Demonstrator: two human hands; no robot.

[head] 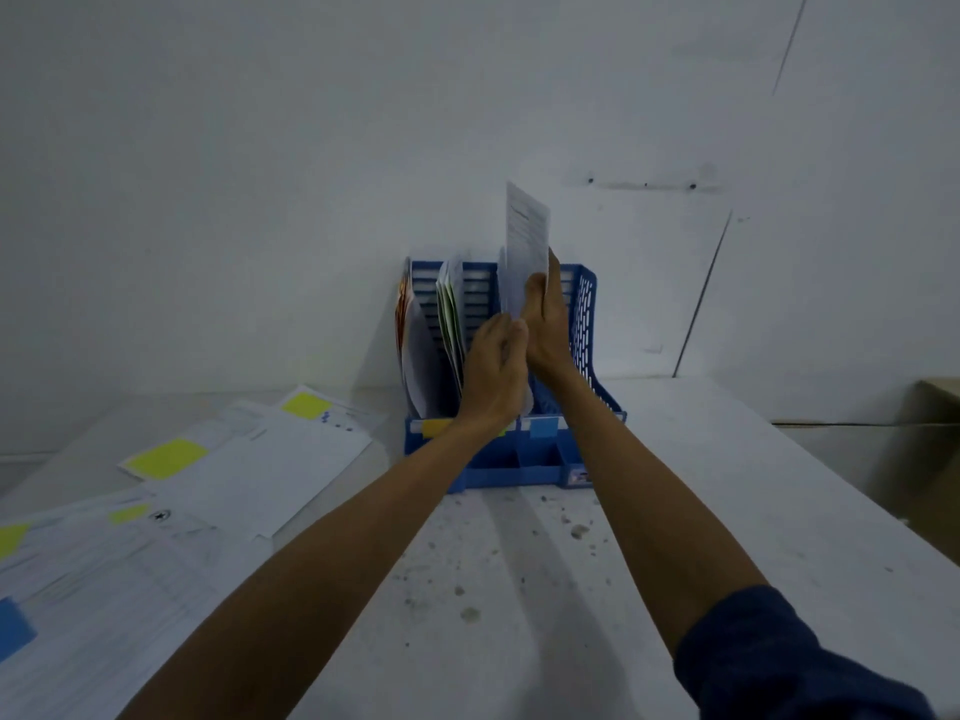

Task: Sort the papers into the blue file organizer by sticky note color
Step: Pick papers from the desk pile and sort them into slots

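The blue file organizer (587,324) stands against the wall at the middle of the table. Its left and middle slots hold upright papers. A printed sheet (525,236) stands upright, its lower part down in the right slot, which has a blue sticky note (543,427) on its front. My right hand (545,324) pinches this sheet at its right edge. My left hand (493,366) touches the sheet's lower left edge, fingers curled around it. A yellow label (435,426) marks the front of a slot further left.
Loose papers (249,459) with yellow sticky notes (166,457) lie spread over the left of the table. One at the near left carries a blue note (13,628). The speckled white table (519,589) runs to the wall. A beige box (930,459) sits at the right.
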